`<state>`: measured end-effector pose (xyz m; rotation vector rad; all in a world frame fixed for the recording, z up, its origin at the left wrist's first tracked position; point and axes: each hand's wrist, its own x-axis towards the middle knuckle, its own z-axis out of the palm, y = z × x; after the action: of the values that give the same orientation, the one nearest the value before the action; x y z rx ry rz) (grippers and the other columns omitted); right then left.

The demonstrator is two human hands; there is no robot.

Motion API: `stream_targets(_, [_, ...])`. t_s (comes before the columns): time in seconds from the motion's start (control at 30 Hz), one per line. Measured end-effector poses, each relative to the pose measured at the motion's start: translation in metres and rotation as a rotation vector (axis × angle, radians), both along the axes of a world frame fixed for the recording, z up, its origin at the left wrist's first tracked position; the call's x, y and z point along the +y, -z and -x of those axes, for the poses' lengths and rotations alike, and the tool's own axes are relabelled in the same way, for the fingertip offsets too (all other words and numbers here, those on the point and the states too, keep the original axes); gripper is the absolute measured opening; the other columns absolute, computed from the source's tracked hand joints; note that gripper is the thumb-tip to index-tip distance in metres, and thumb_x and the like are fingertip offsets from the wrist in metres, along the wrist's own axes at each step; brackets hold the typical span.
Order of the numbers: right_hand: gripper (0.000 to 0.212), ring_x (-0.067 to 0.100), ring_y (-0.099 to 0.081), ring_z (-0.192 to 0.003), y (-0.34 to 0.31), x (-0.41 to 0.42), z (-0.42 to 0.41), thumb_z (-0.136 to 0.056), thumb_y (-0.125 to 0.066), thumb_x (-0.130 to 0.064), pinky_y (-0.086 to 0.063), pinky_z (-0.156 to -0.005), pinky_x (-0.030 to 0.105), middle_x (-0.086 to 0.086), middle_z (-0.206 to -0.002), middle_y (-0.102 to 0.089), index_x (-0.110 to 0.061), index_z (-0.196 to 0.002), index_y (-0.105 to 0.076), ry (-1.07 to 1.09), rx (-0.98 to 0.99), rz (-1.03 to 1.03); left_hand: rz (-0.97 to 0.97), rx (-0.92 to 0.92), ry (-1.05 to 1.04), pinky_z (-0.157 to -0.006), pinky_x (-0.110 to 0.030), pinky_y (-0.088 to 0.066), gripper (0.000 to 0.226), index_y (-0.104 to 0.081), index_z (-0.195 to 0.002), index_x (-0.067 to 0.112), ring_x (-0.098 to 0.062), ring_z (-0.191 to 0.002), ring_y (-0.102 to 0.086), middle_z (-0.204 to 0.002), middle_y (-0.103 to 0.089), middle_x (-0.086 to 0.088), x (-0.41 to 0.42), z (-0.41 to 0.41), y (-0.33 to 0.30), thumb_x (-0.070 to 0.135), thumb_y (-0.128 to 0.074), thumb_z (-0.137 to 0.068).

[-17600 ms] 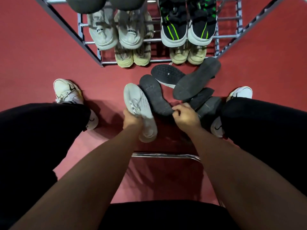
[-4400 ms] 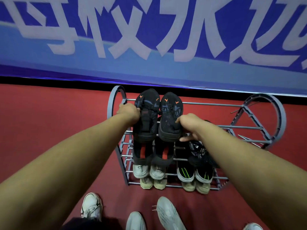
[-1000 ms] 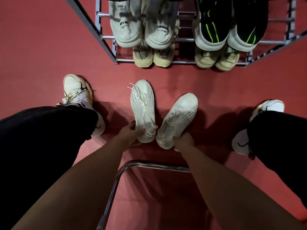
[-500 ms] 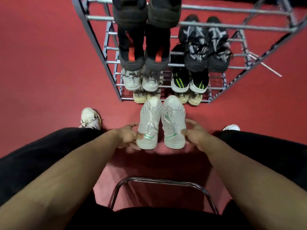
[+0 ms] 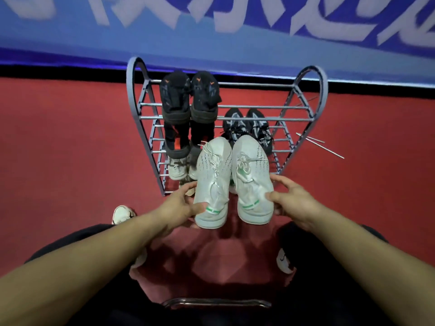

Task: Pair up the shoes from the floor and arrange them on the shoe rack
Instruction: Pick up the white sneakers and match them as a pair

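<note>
Half a second ago the pair of white sneakers sat low, in front of the bottom of the rack; now both are raised in front of its middle tiers, and the view has tipped up so the blue banner (image 5: 211, 31) with white lettering fills the top. The left hand (image 5: 181, 208) grips the left white sneaker (image 5: 213, 182) at its heel end, thumb curled over the upper near the green heel tab and the fingers wrapped under the sole, mostly hidden. The right hand (image 5: 292, 201) grips the right white sneaker (image 5: 253, 177) the same way, thumb pressed on the heel side while its fingers (image 5: 280, 180) spread along the outer edge. The two sneakers are held side by side, touching along their inner edges, toes pointing away toward the grey metal shoe rack (image 5: 306, 107), clear of the red floor (image 5: 70, 142). On the rack's top tier stands a pair of black shoes with orange marks (image 5: 190, 97) at the left; a tier lower at the right sits a black-and-white patterned pair (image 5: 247, 128), partly hidden behind the held sneakers. Pale shoes (image 5: 176, 169) show on a lower tier. A loose metal rod (image 5: 322, 147) lies on the floor right of the rack.
</note>
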<state>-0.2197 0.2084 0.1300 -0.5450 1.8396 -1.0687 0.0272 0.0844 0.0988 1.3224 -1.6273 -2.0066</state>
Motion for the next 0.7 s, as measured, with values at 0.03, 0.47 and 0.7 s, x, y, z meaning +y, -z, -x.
stream_targets(0.03, [0.053,0.014,-0.046,-0.044,-0.011,0.002,0.005,-0.087,-0.06,0.006,-0.044,-0.045,0.025,0.007,-0.066,-0.061,-0.03,-0.126,-0.055,0.004,0.007,0.029,0.019,0.022,-0.003,-0.062,-0.046,-0.061,0.066,-0.044,-0.138,0.026,-0.023,-0.072,-0.067,-0.082,-0.063,-0.005,0.001,0.004,-0.012,0.007,-0.073,-0.082])
stream_targets(0.47, [0.056,0.012,-0.045,-0.046,-0.132,-0.101,0.1,-0.087,-0.05,0.007,-0.037,-0.046,0.025,-0.002,-0.071,-0.06,-0.019,-0.137,-0.054,0.183,0.146,0.26,0.226,0.155,-0.194,-0.069,-0.05,-0.06,0.046,-0.051,-0.136,0.012,-0.031,-0.07,-0.066,-0.099,-0.07,-0.015,-0.071,0.155,-0.12,0.015,-0.063,-0.091])
stream_targets(0.7, [0.051,0.01,-0.051,-0.055,-0.114,-0.176,0.156,-0.088,-0.044,0.003,-0.035,-0.036,0.013,0.006,-0.1,-0.068,-0.02,-0.13,-0.062,0.147,0.247,0.207,0.314,0.028,-0.266,-0.064,-0.052,-0.061,0.041,-0.057,-0.127,0.015,-0.039,-0.076,-0.073,-0.104,-0.072,-0.014,-0.135,0.216,-0.111,0.025,-0.064,-0.089])
